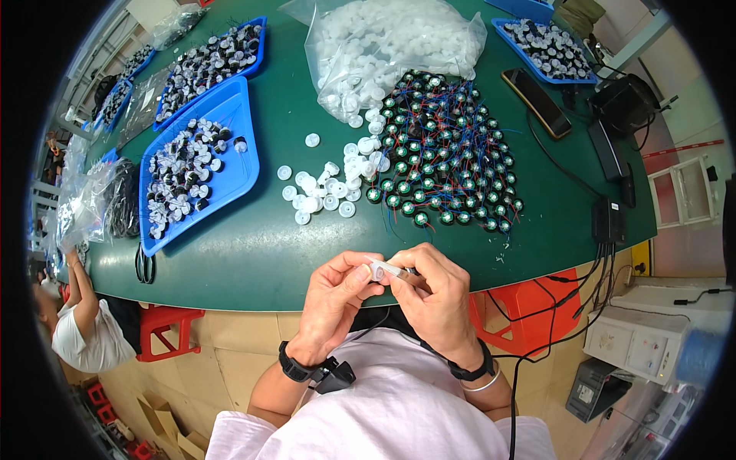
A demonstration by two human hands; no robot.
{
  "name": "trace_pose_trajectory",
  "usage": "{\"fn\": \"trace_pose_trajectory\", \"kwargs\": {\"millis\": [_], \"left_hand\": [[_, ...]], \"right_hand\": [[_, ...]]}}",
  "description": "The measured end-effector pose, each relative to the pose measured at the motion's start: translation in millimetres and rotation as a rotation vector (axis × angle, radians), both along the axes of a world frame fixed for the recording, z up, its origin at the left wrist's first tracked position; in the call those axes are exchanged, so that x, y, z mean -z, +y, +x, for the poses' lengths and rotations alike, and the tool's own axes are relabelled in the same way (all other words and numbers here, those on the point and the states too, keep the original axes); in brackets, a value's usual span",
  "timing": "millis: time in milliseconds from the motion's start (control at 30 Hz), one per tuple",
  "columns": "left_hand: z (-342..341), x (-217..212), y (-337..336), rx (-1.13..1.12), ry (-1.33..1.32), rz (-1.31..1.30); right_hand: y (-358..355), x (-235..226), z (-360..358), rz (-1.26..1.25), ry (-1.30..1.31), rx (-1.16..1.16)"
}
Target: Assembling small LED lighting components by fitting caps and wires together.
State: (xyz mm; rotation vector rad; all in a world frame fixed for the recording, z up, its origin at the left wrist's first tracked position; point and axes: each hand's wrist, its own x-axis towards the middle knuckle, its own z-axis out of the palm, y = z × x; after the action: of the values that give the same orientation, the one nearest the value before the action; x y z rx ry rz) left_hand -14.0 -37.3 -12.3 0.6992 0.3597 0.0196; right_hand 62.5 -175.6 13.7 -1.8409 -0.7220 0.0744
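Observation:
Close to the table's near edge, my left hand (337,287) pinches a small white plastic cap (377,272) between thumb and fingers. My right hand (435,287) is closed around slim metal tweezers (406,276), whose pale tip end reaches to the cap. The fingers hide part of both things. Beyond my hands, loose white caps (310,203) lie in a pile. To their right sit many small round black parts (441,153) with green-and-white tops and red and blue wires.
A large clear bag of white caps (391,46) lies at the back. Blue trays (241,172) of assembled parts stand left; another blue tray (529,69) is back right. A phone (537,103) and cables are at right. A co-worker (92,330) sits far left, beside a red stool (165,330).

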Motion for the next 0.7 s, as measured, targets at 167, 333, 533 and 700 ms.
{"fn": "trace_pose_trajectory", "kwargs": {"millis": [167,333,533,700], "left_hand": [[0.6,-0.7,-1.1,-0.009,0.011,0.012],[1.1,0.6,-1.6,-0.008,0.009,0.018],[1.6,1.2,-1.8,-0.008,-0.002,0.025],[1.2,4.4,-4.9,-0.037,0.003,0.115]], "right_hand": [[-1.8,-0.7,0.6,-0.006,0.046,0.001],[-2.1,-0.5,0.8,-0.014,0.039,0.003],[-0.1,-1.2,-0.3,-0.023,0.01,0.0],[-0.4,1.2,-0.1,-0.018,0.02,-0.018]]}}
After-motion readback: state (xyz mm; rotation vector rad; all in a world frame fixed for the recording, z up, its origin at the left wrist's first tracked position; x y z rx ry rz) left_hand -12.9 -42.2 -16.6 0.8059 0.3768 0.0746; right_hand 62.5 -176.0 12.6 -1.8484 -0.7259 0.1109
